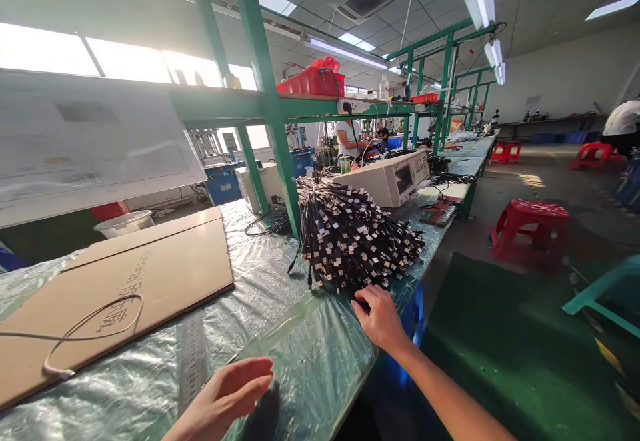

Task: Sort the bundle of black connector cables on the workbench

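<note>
A big bundle of black cables [350, 241] with metal-tipped plugs lies on the bench, its ends fanned toward me. At its near edge is my right hand [381, 318], fingers curled and closed around a dark cable end that is mostly hidden. My left hand [233, 391] is over the plastic-covered bench [280, 321] at the bottom, open, with the thumb apart from the straight fingers and nothing visible in it. A thin, pen-like object shows partly behind that hand. Just left of it a metal ruler [192, 354] lies flat.
A cardboard sheet [150, 274] with a grey cable [95, 334] on it covers the left side. Behind the bundle stands a beige bench instrument [387, 178]. A green post [273, 114] rises beside the bundle. Red stools [533, 228] stand at right; other people work farther off.
</note>
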`<state>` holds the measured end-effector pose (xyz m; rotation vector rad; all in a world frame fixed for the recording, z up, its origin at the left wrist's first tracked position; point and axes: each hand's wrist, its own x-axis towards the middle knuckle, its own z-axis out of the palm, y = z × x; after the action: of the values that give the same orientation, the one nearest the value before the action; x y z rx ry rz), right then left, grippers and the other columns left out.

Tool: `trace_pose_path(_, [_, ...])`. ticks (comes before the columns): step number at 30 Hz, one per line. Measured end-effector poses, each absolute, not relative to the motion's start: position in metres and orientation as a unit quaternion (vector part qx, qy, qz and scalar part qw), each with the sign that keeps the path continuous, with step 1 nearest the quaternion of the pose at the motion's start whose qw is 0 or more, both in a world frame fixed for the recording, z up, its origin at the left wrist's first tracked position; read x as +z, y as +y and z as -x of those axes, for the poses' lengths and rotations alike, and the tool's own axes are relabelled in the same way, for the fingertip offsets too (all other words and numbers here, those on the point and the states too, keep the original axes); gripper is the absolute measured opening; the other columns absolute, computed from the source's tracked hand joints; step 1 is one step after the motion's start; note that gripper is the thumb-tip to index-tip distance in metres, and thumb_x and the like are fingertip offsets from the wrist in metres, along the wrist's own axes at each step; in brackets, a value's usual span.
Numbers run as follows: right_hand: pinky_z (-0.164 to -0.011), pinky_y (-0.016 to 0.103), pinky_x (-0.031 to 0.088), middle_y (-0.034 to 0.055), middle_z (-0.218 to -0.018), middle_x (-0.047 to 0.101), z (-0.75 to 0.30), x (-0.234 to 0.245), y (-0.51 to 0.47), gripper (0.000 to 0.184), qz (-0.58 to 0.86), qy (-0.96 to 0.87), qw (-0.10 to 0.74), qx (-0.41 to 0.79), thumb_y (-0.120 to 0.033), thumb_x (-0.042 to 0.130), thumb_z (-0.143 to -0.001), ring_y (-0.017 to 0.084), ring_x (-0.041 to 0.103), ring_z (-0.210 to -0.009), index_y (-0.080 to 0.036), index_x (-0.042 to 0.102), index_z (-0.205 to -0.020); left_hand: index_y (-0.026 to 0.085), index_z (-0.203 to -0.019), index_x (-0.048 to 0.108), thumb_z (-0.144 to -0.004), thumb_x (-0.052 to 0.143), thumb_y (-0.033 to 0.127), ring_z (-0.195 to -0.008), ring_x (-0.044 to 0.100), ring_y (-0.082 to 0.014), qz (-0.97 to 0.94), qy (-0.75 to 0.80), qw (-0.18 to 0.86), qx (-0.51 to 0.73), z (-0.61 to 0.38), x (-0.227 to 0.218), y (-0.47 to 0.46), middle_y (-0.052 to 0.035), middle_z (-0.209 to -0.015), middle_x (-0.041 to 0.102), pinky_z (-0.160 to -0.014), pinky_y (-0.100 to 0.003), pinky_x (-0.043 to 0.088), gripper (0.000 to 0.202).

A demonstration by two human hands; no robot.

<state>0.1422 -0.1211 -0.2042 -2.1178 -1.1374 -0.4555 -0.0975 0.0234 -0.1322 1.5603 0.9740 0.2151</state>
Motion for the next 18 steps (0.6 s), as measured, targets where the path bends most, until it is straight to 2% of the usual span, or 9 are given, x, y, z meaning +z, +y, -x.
trace_pose_path(7, [-0.073, 0.037, 0.051, 0.0019, -0.086, 0.065, -0.144, -0.204, -0.121, 0.013, 0.819, -0.426, 0.345, -0.170, -0.025, 0.055, -0.089, 0.018, 0.062, -0.080, -0.014, 0.062, -0.086, 0.023, -0.102, 0.063, -0.051, 0.074, 0.059, -0.113, 0.052, -0.0287, -0.664, 0.402, 0.630, 0.032, 0.098, -0.125, 0.032, -0.0080, -0.118, 0.063, -0.093, -0.037, 0.042, 0.063])
trace_pose_path(11, [-0.072, 0.037, 0.052, 0.0022, -0.087, 0.065, -0.147, -0.206, -0.120, 0.013, 0.819, -0.420, 0.353, -0.171, -0.026, 0.055, -0.089, 0.017, 0.062, -0.079, -0.015, 0.062, -0.086, 0.017, -0.113, 0.051, -0.046, 0.074, 0.063, -0.114, 0.050, -0.0312, -0.657, 0.387, 0.645, 0.049, 0.079, -0.112, 0.030, -0.0162, -0.121, 0.058, -0.095, -0.041, 0.039, 0.084])
trace_pose_path(13, [-0.072, 0.037, 0.052, 0.0022, -0.087, 0.065, -0.147, -0.207, -0.119, 0.013, 0.818, -0.416, 0.357, -0.171, -0.026, 0.055, -0.089, 0.017, 0.062, -0.079, -0.015, 0.062, -0.086, 0.015, -0.119, 0.044, -0.046, 0.076, 0.059, -0.115, 0.049, -0.0316, -0.654, 0.380, 0.652, 0.053, 0.067, -0.107, 0.026, -0.0196, -0.126, 0.053, -0.096, -0.042, 0.038, 0.091])
trace_pose_path(15, [-0.072, 0.037, 0.052, 0.0022, -0.087, 0.065, -0.148, -0.207, -0.119, 0.013, 0.817, -0.413, 0.363, -0.173, -0.026, 0.055, -0.089, 0.017, 0.062, -0.080, -0.015, 0.062, -0.086, 0.014, -0.121, 0.040, -0.047, 0.078, 0.054, -0.117, 0.047, -0.0322, -0.650, 0.375, 0.658, 0.060, 0.056, -0.103, 0.022, -0.0213, -0.131, 0.046, -0.096, -0.042, 0.039, 0.092])
trace_pose_path(18, [-0.072, 0.037, 0.052, 0.0019, -0.086, 0.065, -0.148, -0.207, -0.118, 0.013, 0.814, -0.408, 0.374, -0.174, -0.025, 0.055, -0.088, 0.017, 0.062, -0.080, -0.015, 0.062, -0.085, 0.013, -0.118, 0.044, -0.049, 0.078, 0.052, -0.119, 0.044, -0.0338, -0.649, 0.371, 0.660, 0.076, 0.043, -0.105, 0.021, -0.0208, -0.133, 0.043, -0.094, -0.041, 0.041, 0.086])
